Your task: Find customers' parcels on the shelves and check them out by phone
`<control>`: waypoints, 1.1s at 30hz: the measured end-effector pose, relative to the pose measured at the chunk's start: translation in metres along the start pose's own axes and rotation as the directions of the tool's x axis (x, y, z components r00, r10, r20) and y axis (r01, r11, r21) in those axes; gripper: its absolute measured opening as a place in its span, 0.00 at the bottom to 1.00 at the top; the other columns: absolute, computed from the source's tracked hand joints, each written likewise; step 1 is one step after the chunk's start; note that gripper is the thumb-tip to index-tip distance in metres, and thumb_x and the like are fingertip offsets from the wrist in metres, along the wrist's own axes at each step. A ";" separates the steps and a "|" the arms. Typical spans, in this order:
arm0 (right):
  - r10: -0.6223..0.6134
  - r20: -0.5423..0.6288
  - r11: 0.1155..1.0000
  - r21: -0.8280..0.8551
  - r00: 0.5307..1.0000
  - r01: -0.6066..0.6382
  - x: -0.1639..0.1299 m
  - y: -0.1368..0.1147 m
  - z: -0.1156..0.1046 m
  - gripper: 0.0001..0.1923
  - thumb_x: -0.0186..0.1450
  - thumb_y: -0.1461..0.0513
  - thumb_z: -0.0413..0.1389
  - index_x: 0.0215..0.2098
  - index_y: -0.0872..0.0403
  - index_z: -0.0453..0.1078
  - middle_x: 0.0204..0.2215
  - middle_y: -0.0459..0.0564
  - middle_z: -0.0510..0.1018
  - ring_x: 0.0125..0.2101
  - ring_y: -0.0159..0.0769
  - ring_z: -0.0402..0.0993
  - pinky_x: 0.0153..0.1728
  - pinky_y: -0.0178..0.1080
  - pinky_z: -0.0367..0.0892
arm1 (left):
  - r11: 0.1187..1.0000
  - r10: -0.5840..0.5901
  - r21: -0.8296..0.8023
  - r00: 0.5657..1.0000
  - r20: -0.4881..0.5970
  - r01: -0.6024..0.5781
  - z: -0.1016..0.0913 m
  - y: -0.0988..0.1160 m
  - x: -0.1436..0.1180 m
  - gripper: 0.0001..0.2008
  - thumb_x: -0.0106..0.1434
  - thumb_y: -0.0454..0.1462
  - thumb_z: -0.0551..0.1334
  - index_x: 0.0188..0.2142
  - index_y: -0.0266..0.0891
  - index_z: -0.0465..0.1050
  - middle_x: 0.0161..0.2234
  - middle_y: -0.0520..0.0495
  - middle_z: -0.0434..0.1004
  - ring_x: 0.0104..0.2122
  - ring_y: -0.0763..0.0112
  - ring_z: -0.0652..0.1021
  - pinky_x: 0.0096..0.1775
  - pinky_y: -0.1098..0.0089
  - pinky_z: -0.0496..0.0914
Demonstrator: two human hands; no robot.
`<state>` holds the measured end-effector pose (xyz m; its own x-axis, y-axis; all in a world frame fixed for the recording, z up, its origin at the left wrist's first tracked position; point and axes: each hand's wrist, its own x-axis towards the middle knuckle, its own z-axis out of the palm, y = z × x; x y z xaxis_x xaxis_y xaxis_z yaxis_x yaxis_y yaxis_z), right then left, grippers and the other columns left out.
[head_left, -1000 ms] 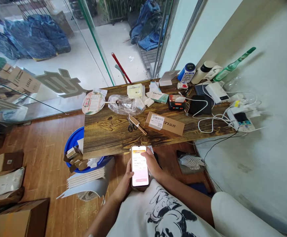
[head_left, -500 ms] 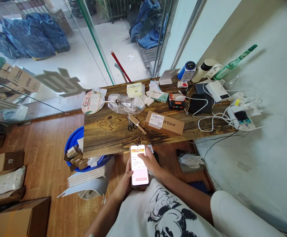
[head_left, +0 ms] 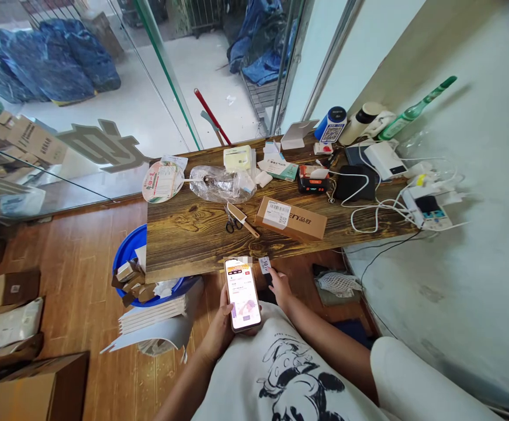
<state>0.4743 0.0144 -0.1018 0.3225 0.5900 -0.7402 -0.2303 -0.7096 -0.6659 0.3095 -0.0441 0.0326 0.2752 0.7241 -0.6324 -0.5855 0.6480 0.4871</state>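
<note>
My left hand [head_left: 224, 316] is closed around a smartphone [head_left: 242, 299], its thumb along the left edge. The phone stands upright before my shirt, and its lit screen shows a page with small text and an orange band at the top. My right hand [head_left: 281, 286] is away from the screen, just right of the phone, with its fingers apart. Its fingertips are at a small white label [head_left: 264, 265] printed with large digits, beside something dark below the table's edge. Whether they touch the label I cannot tell.
On the wooden table [head_left: 184, 251] lie a knife [head_left: 242, 218], scissors [head_left: 232, 224], a cardboard box [head_left: 291, 219], crumpled plastic [head_left: 219, 182] and tangled white cables [head_left: 381, 216]. A blue bin [head_left: 125, 248] of scraps stands at its left end. Cartons [head_left: 21, 389] sit on the floor.
My right hand has left the phone's screen and moved right, to the white label. The phone has shifted slightly left in my left hand, and its page looks different.
</note>
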 end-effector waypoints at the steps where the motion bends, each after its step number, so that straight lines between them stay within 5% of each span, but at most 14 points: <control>1: 0.030 0.021 0.999 0.028 0.999 -0.031 0.003 0.002 0.002 0.09 0.63 0.58 0.56 0.34 0.57 0.69 0.30 0.46 0.76 0.29 0.32 0.73 0.32 0.40 0.70 | 1.000 -0.012 0.004 1.000 -0.003 0.012 0.000 0.001 0.000 0.41 0.54 0.42 0.61 0.63 0.60 0.40 0.56 0.45 0.65 0.43 0.54 0.76 0.33 0.62 0.74; 10: -0.002 0.032 0.999 0.035 0.999 0.000 0.013 -0.002 0.008 0.07 0.65 0.60 0.55 0.35 0.58 0.69 0.30 0.44 0.74 0.27 0.29 0.71 0.29 0.36 0.71 | 0.999 -0.038 0.033 0.999 0.031 0.037 -0.001 0.013 0.000 0.42 0.55 0.46 0.59 0.62 0.63 0.34 0.53 0.44 0.68 0.47 0.46 0.74 0.28 0.63 0.73; 15: -0.160 0.107 0.953 -0.243 0.981 0.182 0.013 -0.035 -0.018 0.07 0.63 0.61 0.58 0.30 0.57 0.68 0.26 0.43 0.73 0.26 0.29 0.70 0.29 0.37 0.69 | 0.999 -0.010 0.046 1.000 0.017 0.010 -0.008 0.012 -0.001 0.42 0.54 0.46 0.60 0.62 0.63 0.36 0.54 0.45 0.67 0.47 0.45 0.74 0.27 0.62 0.74; 20: -0.282 0.215 0.757 -0.549 0.935 0.355 0.036 -0.087 -0.033 0.08 0.59 0.62 0.61 0.25 0.57 0.67 0.26 0.42 0.72 0.29 0.31 0.69 0.35 0.39 0.67 | 0.999 0.040 0.012 0.999 -0.023 -0.040 -0.006 0.010 -0.002 0.41 0.56 0.45 0.61 0.63 0.60 0.38 0.53 0.42 0.68 0.44 0.48 0.75 0.25 0.65 0.73; 27: -0.200 0.182 0.533 -0.804 0.963 0.263 0.050 -0.110 -0.015 0.10 0.63 0.58 0.57 0.40 0.56 0.70 0.39 0.49 0.76 0.40 0.38 0.73 0.44 0.47 0.68 | 0.999 0.008 0.035 1.000 -0.014 -0.007 0.002 0.007 -0.002 0.39 0.59 0.43 0.59 0.63 0.61 0.37 0.54 0.43 0.67 0.46 0.49 0.75 0.28 0.64 0.75; 33: -0.186 0.095 0.533 -0.827 0.978 0.181 0.035 -0.124 -0.021 0.16 0.58 0.61 0.62 0.42 0.59 0.68 0.41 0.56 0.76 0.45 0.47 0.72 0.47 0.53 0.64 | 1.000 -0.010 0.025 1.000 0.011 0.009 0.006 0.002 -0.006 0.41 0.57 0.44 0.60 0.63 0.62 0.36 0.57 0.42 0.64 0.48 0.47 0.74 0.30 0.64 0.74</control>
<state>0.5334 0.1146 -0.0435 0.2708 0.7453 -0.6092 0.6948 -0.5894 -0.4122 0.3114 -0.0452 0.0410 0.2892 0.7204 -0.6304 -0.5634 0.6605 0.4963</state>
